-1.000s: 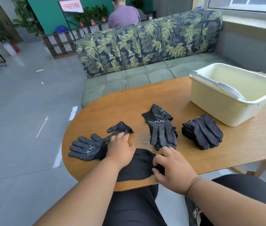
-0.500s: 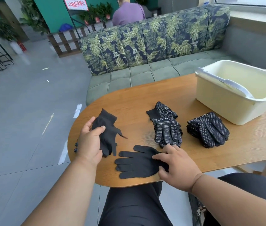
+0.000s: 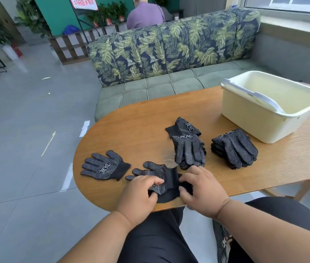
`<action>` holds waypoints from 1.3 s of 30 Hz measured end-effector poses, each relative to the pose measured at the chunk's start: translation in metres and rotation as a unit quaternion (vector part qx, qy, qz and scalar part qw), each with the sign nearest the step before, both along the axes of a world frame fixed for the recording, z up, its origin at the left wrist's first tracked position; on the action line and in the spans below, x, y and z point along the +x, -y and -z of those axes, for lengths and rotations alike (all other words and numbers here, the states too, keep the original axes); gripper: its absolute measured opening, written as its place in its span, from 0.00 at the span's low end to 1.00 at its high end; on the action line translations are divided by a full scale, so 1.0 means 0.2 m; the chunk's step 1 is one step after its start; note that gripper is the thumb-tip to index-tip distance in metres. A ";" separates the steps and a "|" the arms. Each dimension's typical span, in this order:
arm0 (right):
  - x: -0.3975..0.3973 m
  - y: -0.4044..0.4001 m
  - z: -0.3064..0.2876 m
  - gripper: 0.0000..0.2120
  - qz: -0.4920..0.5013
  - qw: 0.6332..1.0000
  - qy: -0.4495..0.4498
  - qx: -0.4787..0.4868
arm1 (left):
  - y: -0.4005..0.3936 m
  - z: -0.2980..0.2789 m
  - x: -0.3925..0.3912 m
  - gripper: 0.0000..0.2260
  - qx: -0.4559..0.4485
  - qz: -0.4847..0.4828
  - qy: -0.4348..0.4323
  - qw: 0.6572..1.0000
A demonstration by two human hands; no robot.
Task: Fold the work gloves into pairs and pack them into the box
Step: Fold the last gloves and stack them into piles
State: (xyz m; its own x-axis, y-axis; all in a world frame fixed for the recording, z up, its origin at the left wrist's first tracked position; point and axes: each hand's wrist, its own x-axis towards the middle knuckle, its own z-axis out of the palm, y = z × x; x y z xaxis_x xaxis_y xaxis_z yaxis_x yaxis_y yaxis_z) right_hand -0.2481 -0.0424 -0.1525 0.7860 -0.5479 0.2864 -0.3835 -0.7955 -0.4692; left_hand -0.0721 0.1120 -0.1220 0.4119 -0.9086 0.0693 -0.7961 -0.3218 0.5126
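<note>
From the head view, both hands work at the near edge of the wooden table (image 3: 169, 118). The left hand (image 3: 140, 194) has its fingers curled onto a dotted glove (image 3: 155, 172), pinching it near the cuff; the glove's fingers point left and it lies on top of a plain black glove (image 3: 167, 196) at the table's rim. The right hand (image 3: 201, 190) pinches the dark cuff cloth from the other side, thumb and fingers bent round it, so the two hands touch the same small bundle. Just to the left, apart from the hands, a single glove (image 3: 103, 166) lies flat, dotted side up, fingers toward the left. Beyond the right hand sits a loose heap of gloves (image 3: 187, 147), and to its right a neater stack (image 3: 235, 148). The cream box (image 3: 254, 118) stands at the far right of the table, near the stack, with a pale handle lying across its rim. Behind the table is a leaf-print sofa (image 3: 169, 48).
</note>
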 end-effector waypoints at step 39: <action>-0.07 -0.03 0.00 0.27 -0.041 0.993 -0.085 -0.071 | -0.28 0.12 0.14 0.12 -0.066 -0.073 0.116 0.988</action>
